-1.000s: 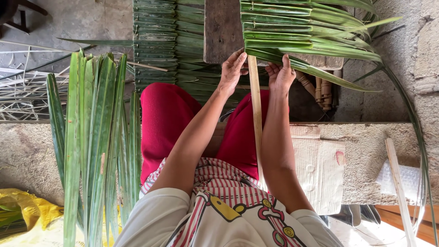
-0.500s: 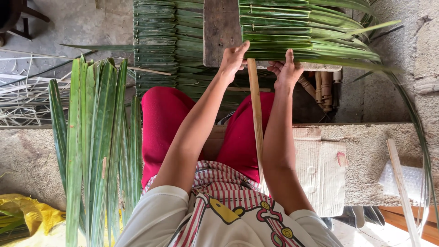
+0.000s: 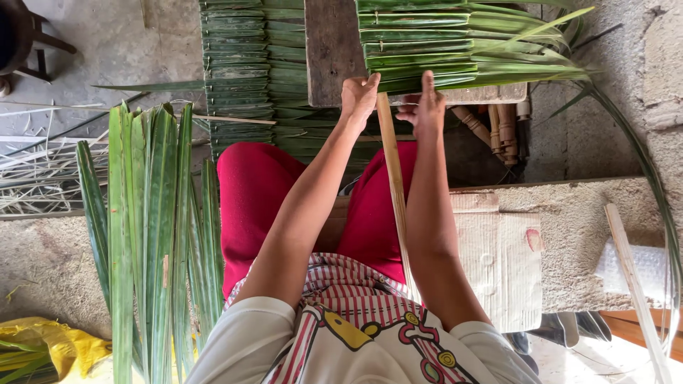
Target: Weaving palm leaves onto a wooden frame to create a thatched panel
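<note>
My left hand (image 3: pixel 359 96) and my right hand (image 3: pixel 423 110) reach forward to the near edge of a row of folded green palm leaves (image 3: pixel 441 43). The leaves lie over a wooden board (image 3: pixel 331 50). A long tan stick (image 3: pixel 395 206) runs between my forearms, from my lap to the leaves. My left hand's fingers curl over the leaf edge just left of the stick's tip. To the right of the stick, my right hand pinches a leaf, with its index finger stretched up along it. My red trousers (image 3: pixel 249 192) show below.
A bundle of loose long green leaves (image 3: pixel 142 235) lies at my left. A stack of finished folded-leaf panels (image 3: pixel 235 71) sits beyond it. Right of me are a concrete ledge (image 3: pixel 576 220), cardboard (image 3: pixel 498 249), a pale slat (image 3: pixel 633 284) and turned wooden legs (image 3: pixel 491 128). A yellow bag (image 3: pixel 43 348) lies bottom left.
Both hands have moved a little farther forward along the stick and onto the edge of the leaf row. The right index finger is now stretched out.
</note>
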